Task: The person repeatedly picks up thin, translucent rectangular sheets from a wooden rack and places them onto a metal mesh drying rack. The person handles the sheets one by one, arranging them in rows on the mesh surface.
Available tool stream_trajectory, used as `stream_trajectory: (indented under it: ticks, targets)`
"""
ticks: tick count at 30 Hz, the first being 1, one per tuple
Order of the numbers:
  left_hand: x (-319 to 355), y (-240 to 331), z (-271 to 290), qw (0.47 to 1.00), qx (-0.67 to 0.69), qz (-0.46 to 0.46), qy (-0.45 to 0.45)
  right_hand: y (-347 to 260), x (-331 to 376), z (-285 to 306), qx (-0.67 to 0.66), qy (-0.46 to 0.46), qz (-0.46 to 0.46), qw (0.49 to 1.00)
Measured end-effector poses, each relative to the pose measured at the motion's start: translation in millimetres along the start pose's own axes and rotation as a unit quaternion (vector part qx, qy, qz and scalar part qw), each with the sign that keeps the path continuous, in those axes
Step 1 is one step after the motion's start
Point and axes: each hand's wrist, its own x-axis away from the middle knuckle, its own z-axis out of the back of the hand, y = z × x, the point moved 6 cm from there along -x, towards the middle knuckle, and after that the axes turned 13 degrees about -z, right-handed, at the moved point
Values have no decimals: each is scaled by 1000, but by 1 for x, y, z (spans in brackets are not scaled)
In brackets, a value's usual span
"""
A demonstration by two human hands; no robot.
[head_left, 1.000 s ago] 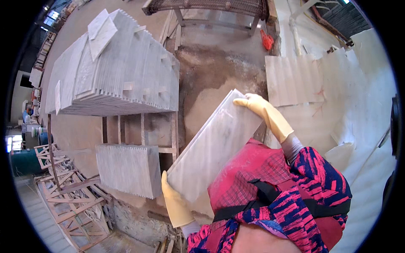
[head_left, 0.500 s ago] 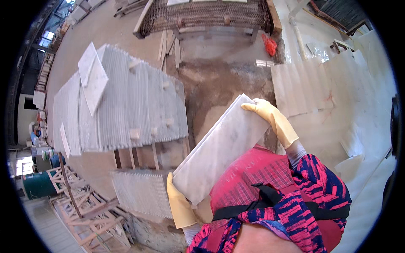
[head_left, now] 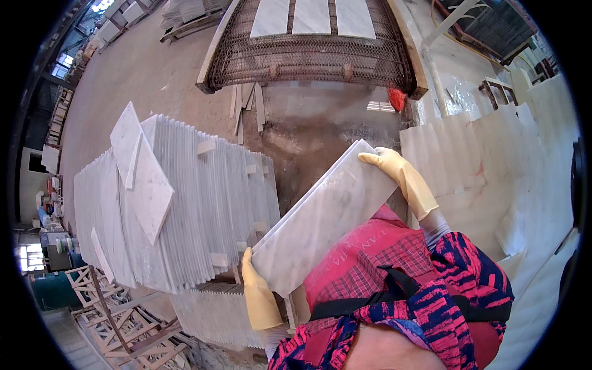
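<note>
Two white-grey marble tiles [head_left: 324, 219], long and laid face to face, are held slanted in front of my body. My left hand [head_left: 260, 293], in a yellow rubber glove, grips their lower left end. At the upper right end my right hand [head_left: 401, 176], gloved the same way, closes over the corner with the thumb on the face. To the left stands a large stack of upright tiles [head_left: 197, 197], packed edge to edge with small spacer blocks among them. A loose tile [head_left: 151, 191] and a narrow strip [head_left: 133, 163] lie across its top.
Ahead is a wire-mesh conveyor [head_left: 308, 65] carrying three marble tiles [head_left: 312, 17]. A lower tile row [head_left: 213, 317] stands near my left hand. Wooden frames [head_left: 123, 314] lie at the lower left. Pale sheeting [head_left: 456, 160] covers the right side, near a red bag [head_left: 396, 98].
My view has tilted up and forward, so more of the conveyor and its tiles shows. Both hands keep their grip on the two tiles, which stay almost unmoved before my body.
</note>
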Motion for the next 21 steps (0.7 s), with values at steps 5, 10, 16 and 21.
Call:
stream_trajectory:
  ticks: [5, 10, 16, 21]
  targets:
    - [-8, 26, -63, 999, -4, 24, 45, -64, -54, 20, 42, 0, 3, 999]
    - [-44, 22, -93, 996, 86, 8, 10, -152, -128, 38, 164, 15, 57, 985]
    - [-111, -8, -162, 972, 231, 35, -24, -284, -212, 67, 281, 0, 140, 949]
    - [-142, -22, -237, 965, 257, -3, 45, -371, -248, 76, 269, -3, 146, 952]
